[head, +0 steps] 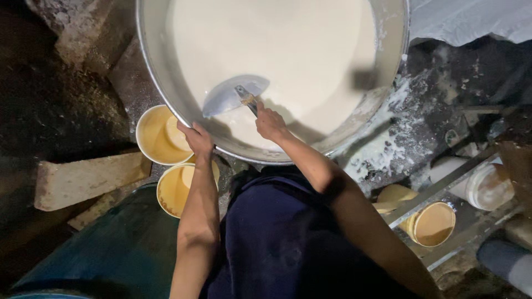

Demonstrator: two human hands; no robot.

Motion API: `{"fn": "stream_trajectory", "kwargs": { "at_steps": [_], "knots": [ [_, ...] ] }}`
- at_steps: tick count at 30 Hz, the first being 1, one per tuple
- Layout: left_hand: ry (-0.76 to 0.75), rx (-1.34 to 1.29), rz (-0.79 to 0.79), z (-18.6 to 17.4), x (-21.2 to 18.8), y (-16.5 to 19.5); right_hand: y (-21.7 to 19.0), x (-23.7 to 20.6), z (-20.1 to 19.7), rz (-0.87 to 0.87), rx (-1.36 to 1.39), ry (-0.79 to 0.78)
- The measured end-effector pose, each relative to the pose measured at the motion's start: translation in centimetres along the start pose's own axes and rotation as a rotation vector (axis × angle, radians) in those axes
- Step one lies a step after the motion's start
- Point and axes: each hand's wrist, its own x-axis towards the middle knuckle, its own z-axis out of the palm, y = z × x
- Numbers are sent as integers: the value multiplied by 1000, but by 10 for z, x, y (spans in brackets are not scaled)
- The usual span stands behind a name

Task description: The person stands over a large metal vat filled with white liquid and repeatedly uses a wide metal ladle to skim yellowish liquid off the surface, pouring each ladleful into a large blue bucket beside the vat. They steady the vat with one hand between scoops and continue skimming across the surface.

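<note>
Ladling was the step in hand, by the look of it: the right hand (270, 123) was clenched around the handle of a metal scoop (233, 94), whose wide blade lay on the white liquid (277, 50) in the big metal basin (166, 83); the scoop sat near the basin's near rim, just ahead of the person's body. The left hand (197, 139) had its fingers curled over that same rim, gripping it, directly above a yellow tub (155, 135) standing against the basin's outer wall; whether the fingers also touched the tub could not be told. Any lift of the scoop would call, in my judgement, for a level blade and a short swing leftward, since the tubs stood close under the rim and the liquid looked thin enough to slop.

As for containers: the basin was filled well up its sides with smooth, creamy white liquid; the yellow tub under the left hand held a little pale liquid at its bottom; a second yellow tub (174, 191) stood just beside it, nearer the person, partly hidden by the forearm, its contents unclear. Off to the right, well apart, a tan tub (435, 224) lay tilted by a metal rail (438, 191), and a white pot (487, 185) sat beyond; white splashes (388, 138) marked the dark ground (66, 99) there.
</note>
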Motion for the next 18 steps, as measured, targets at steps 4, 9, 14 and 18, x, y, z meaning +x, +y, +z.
{"fn": "stream_trajectory", "kwargs": {
  "at_steps": [4,9,14,18],
  "knots": [
    [-20,-10,-45,-1,-1,-4,20,-21,10,21,11,4],
    [-26,-15,-13,-2,-1,-13,48,-45,20,94,50,17],
    [-31,2,19,-2,-2,-23,76,-72,15,85,-119,79],
    [-17,90,82,-5,-3,-27,88,-97,4,130,-163,136]
  ]
}}
